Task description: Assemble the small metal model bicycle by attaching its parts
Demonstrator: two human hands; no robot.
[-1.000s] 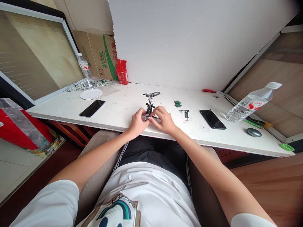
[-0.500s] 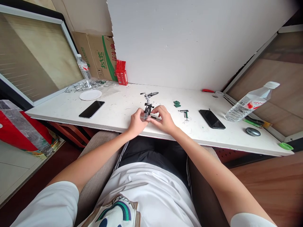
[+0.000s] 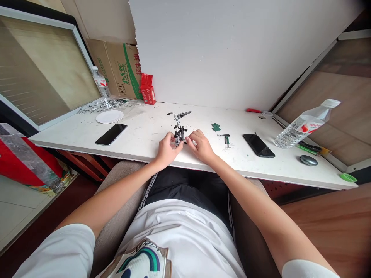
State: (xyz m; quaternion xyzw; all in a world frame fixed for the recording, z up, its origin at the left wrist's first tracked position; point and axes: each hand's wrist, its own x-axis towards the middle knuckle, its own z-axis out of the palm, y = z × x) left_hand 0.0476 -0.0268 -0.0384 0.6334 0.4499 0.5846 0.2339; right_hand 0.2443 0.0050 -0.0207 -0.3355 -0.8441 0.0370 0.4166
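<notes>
A small black and silver model bicycle [image 3: 179,129] is at the near middle of the table, its front wheel and handlebar pointing away from me. My left hand [image 3: 168,150] holds its rear end between thumb and fingers. Close by on the right, my right hand [image 3: 199,145] has thumb and forefinger drawn together beside the rear of the bicycle. Whatever may be between those fingertips is too small to make out. Further right lie green plastic pieces [image 3: 216,127] and a few thin black and green parts [image 3: 227,140].
On the white table [image 3: 145,148] a phone [image 3: 111,134] and a white disc [image 3: 109,117] lie left. Right are another phone [image 3: 259,145], a water bottle [image 3: 301,125] and a mouse-like grey object [image 3: 308,160]. Behind stand a red box [image 3: 148,89] and a carton [image 3: 118,71].
My right hand's fingers have drawn closer together and slightly away from the bicycle. The handlebar has turned or tilted a little to the left. My left hand keeps its hold.
</notes>
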